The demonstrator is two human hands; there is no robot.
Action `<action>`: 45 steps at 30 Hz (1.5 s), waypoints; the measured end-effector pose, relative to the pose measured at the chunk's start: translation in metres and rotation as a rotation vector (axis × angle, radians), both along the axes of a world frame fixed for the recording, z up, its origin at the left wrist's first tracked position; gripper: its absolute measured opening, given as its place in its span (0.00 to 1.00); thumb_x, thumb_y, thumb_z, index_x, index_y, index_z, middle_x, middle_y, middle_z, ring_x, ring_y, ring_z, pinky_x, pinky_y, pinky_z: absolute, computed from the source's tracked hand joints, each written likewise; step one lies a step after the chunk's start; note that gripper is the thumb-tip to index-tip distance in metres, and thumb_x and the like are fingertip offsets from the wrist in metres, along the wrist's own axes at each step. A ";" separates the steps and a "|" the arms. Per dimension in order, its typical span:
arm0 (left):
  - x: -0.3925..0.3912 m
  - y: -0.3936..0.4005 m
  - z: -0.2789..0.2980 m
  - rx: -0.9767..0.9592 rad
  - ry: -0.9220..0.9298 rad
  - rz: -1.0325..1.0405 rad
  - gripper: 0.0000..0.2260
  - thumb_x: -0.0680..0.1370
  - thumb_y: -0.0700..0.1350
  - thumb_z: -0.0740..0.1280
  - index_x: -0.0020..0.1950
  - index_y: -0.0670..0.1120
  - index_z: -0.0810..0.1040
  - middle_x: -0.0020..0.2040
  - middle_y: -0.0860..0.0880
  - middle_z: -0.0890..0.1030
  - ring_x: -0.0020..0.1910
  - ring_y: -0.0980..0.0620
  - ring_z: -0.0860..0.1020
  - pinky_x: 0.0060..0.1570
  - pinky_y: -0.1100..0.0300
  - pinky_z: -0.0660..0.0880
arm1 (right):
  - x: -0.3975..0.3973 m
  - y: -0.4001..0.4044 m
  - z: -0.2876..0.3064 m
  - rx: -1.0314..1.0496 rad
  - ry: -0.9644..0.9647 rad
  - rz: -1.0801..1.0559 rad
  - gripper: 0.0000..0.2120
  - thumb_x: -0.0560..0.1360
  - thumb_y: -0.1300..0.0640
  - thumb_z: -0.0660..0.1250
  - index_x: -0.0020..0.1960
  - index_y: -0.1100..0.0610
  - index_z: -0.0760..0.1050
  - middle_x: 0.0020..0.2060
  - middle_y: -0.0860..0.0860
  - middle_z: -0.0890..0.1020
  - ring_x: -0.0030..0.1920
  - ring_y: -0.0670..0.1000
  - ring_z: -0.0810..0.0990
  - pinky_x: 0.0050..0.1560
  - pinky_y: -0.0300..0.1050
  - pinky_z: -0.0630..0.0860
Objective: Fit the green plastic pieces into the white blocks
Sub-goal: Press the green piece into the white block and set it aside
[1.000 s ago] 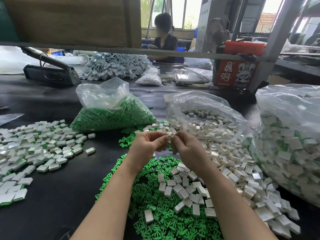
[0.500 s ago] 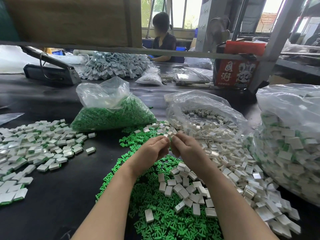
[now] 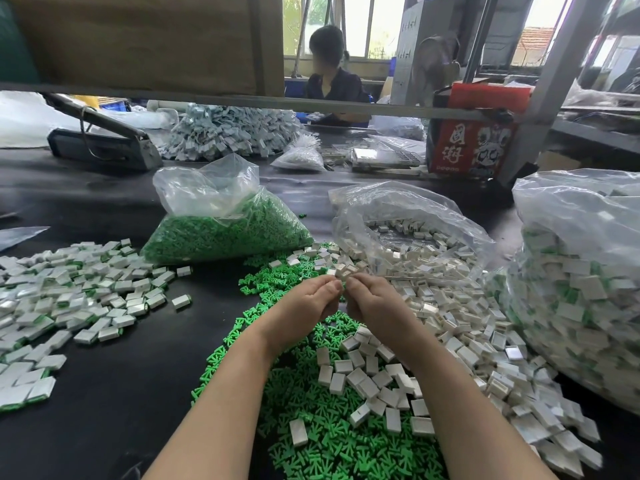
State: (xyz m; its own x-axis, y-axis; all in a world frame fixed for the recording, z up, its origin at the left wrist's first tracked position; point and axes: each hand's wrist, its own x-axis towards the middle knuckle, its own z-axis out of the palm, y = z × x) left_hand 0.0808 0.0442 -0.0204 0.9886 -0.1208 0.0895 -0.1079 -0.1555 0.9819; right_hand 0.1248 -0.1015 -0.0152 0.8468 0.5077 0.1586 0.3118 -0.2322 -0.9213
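Head view: left hand (image 3: pixel 304 308) and right hand (image 3: pixel 375 303) meet fingertip to fingertip, pinching one small white block (image 3: pixel 341 272) above a loose heap of bright green plastic pieces (image 3: pixel 329 441), forked and flat, on the black table (image 3: pixel 114 393).

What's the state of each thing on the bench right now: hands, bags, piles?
left hand: fingers curled, pinching a part
right hand: fingers curled, pinching the same part
white block: held between both hands
bag of green pieces: open, slumped
bag of white blocks: open, spilling
loose green pieces: heaped
finished blocks: spread at left
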 end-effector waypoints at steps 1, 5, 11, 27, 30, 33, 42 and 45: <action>0.000 0.000 0.000 0.001 0.009 -0.011 0.14 0.85 0.41 0.55 0.41 0.48 0.72 0.29 0.59 0.69 0.29 0.61 0.65 0.30 0.69 0.65 | 0.001 -0.002 0.000 -0.003 0.014 0.016 0.16 0.82 0.61 0.56 0.36 0.56 0.69 0.26 0.46 0.69 0.27 0.43 0.65 0.33 0.44 0.63; 0.002 -0.002 -0.002 0.054 0.029 -0.011 0.13 0.85 0.42 0.54 0.55 0.34 0.73 0.32 0.56 0.68 0.31 0.59 0.65 0.33 0.66 0.64 | 0.000 -0.002 -0.001 0.018 0.058 0.023 0.17 0.83 0.61 0.55 0.35 0.55 0.69 0.26 0.45 0.68 0.26 0.43 0.65 0.32 0.42 0.63; 0.004 -0.008 -0.006 -0.005 0.025 0.051 0.11 0.84 0.45 0.56 0.51 0.48 0.77 0.32 0.61 0.76 0.35 0.60 0.72 0.39 0.66 0.72 | -0.003 0.004 -0.005 -0.106 -0.124 -0.106 0.16 0.83 0.58 0.55 0.37 0.55 0.71 0.28 0.48 0.72 0.30 0.47 0.68 0.34 0.48 0.66; 0.012 -0.017 -0.016 0.111 -0.052 0.094 0.14 0.79 0.54 0.55 0.52 0.50 0.77 0.51 0.45 0.82 0.54 0.47 0.80 0.59 0.50 0.76 | -0.007 0.007 -0.013 -0.208 -0.252 -0.176 0.19 0.78 0.46 0.47 0.33 0.48 0.67 0.31 0.45 0.73 0.31 0.41 0.71 0.32 0.38 0.62; 0.013 -0.018 -0.019 0.150 -0.056 0.107 0.11 0.83 0.49 0.55 0.53 0.51 0.77 0.52 0.49 0.82 0.54 0.53 0.80 0.60 0.53 0.75 | -0.008 0.007 -0.013 -0.235 -0.251 -0.173 0.21 0.78 0.42 0.44 0.33 0.48 0.68 0.31 0.45 0.75 0.33 0.42 0.72 0.34 0.42 0.63; 0.014 -0.018 -0.020 0.158 -0.044 0.114 0.11 0.85 0.46 0.55 0.56 0.49 0.77 0.54 0.48 0.82 0.56 0.52 0.80 0.63 0.51 0.74 | -0.008 0.006 -0.015 -0.248 -0.250 -0.183 0.22 0.82 0.47 0.47 0.33 0.47 0.69 0.32 0.45 0.76 0.35 0.44 0.73 0.35 0.44 0.65; 0.013 -0.020 -0.021 0.192 -0.100 0.131 0.11 0.85 0.45 0.54 0.54 0.51 0.76 0.52 0.52 0.81 0.54 0.58 0.79 0.56 0.66 0.73 | -0.007 0.008 -0.019 -0.278 -0.280 -0.218 0.22 0.84 0.51 0.48 0.33 0.47 0.67 0.32 0.45 0.75 0.36 0.47 0.74 0.37 0.45 0.65; 0.013 -0.021 -0.022 0.206 -0.102 0.148 0.11 0.85 0.45 0.54 0.54 0.48 0.76 0.51 0.49 0.81 0.53 0.54 0.79 0.56 0.62 0.74 | -0.006 0.009 -0.019 -0.285 -0.297 -0.230 0.22 0.84 0.50 0.48 0.33 0.48 0.67 0.32 0.46 0.75 0.36 0.47 0.74 0.36 0.45 0.65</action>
State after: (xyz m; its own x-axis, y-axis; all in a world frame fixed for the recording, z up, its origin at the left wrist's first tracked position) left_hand 0.0941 0.0229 -0.0421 0.9840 -0.0015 0.1784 -0.1661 -0.3722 0.9132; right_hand 0.1183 -0.0930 -0.0346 0.8814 0.3704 0.2932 0.4633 -0.5568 -0.6894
